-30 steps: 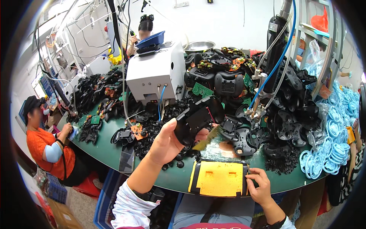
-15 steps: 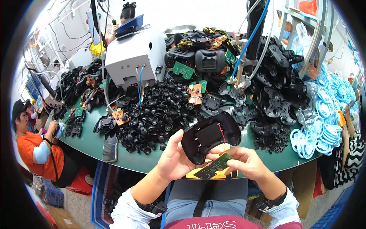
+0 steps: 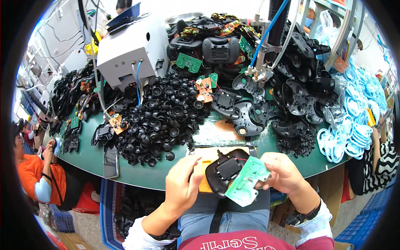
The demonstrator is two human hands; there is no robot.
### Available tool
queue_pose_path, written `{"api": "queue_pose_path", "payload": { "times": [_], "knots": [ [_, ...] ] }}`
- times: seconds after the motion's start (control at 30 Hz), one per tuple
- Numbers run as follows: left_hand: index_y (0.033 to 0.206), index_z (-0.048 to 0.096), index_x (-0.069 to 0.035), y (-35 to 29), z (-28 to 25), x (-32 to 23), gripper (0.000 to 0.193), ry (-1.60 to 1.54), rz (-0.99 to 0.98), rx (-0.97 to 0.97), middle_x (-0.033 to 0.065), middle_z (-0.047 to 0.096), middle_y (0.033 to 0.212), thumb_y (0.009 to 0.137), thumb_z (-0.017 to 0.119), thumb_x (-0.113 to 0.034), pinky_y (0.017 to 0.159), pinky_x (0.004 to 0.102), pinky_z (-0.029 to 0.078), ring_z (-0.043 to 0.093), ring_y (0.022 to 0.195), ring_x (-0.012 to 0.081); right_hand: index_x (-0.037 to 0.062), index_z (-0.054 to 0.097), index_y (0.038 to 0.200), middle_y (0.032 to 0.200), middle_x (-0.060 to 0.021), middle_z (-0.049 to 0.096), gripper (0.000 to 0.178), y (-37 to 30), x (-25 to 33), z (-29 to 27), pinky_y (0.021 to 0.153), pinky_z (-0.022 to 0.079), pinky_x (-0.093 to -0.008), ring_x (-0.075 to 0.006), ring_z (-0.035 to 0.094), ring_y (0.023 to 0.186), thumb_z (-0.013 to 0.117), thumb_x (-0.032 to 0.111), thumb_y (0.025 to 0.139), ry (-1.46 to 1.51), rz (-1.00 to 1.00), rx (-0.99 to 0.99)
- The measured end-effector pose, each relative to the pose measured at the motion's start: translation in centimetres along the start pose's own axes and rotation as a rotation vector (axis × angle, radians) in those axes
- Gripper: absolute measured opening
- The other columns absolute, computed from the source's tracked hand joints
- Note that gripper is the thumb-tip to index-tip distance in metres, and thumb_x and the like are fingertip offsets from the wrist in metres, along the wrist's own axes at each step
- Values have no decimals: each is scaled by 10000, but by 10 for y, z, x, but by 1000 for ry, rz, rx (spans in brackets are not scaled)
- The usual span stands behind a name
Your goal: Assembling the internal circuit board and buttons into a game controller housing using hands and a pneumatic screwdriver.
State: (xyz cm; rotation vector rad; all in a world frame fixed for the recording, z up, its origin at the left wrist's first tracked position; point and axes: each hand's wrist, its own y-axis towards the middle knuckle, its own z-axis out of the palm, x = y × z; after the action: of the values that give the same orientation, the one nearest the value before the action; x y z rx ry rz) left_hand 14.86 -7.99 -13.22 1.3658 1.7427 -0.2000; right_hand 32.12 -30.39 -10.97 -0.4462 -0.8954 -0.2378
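Note:
My right hand (image 3: 283,173) pinches a green circuit board (image 3: 249,177) by its right end, between thumb and fingers. The board is tilted and covers the right part of a black game controller shell (image 3: 214,179). That shell lies with its inner side up, showing a black rectangular block and a thin red wire, over a yellow pad (image 3: 204,186) at the table's near edge. To the left of the shell is my left hand (image 3: 182,180), its thumb and fingers apart and nothing seen in it.
Black thumbstick caps (image 3: 160,121) are heaped ahead on the green table (image 3: 137,177). Behind them stands a white machine (image 3: 129,52). Controller shells (image 3: 250,118) pile up ahead right, with light-blue rings (image 3: 350,139) beyond. A phone (image 3: 111,161) lies left. Other people sit at both sides.
The controller shell has come down from my left hand onto the yellow pad, and that hand has let go. My right hand has turned the board, so its brighter green face shows.

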Motion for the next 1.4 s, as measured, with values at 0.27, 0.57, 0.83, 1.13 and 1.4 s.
{"api": "queue_pose_path", "payload": {
  "times": [0.27, 0.57, 0.83, 1.13, 1.4],
  "knots": [
    [1141, 671, 20, 5, 13, -30, 358, -363, -9, 112, 173, 683, 1069, 807, 742, -89, 769, 290, 540, 690, 872, 212, -68, 619, 1086, 807, -182, 712, 493, 22, 8, 24, 536, 571, -262, -225, 727, 707, 433, 386, 1037, -109, 107, -66],
    [1206, 631, 41, 17, 11, -8, 307, -1048, -514, 144, 64, 680, 996, 1010, 531, -173, 746, 261, 570, 636, 839, 96, 3, 693, 989, 991, -136, 658, 145, 30, 10, 42, 584, 530, -245, -159, 655, 816, 693, 38, 848, -1109, -819, -129],
    [1183, 650, 26, 14, 18, -12, 290, -907, -429, 110, 34, 685, 992, 1005, 537, -173, 782, 243, 525, 605, 880, 72, 11, 666, 905, 939, -96, 600, 110, 41, 12, 48, 558, 507, -238, -150, 603, 764, 722, 39, 815, -1128, -802, -184],
    [1181, 640, 20, 12, 19, -21, 295, -969, -531, 144, 68, 678, 1046, 1016, 508, -186, 765, 260, 562, 658, 893, 109, 19, 657, 858, 1034, -124, 596, 90, 62, 21, 48, 751, 512, -347, -246, 618, 854, 719, 53, 803, -1247, -963, -150],
    [1152, 631, 24, 16, 21, -11, 310, -1147, -624, -12, 88, 684, 1025, 1013, 521, -231, 667, 283, 582, 688, 838, 157, 142, 749, 1000, 1247, -205, 596, 414, -11, 38, 52, 984, 407, -581, -373, 570, 1154, 769, 473, 753, -1110, -1010, 56]
  ]
}}
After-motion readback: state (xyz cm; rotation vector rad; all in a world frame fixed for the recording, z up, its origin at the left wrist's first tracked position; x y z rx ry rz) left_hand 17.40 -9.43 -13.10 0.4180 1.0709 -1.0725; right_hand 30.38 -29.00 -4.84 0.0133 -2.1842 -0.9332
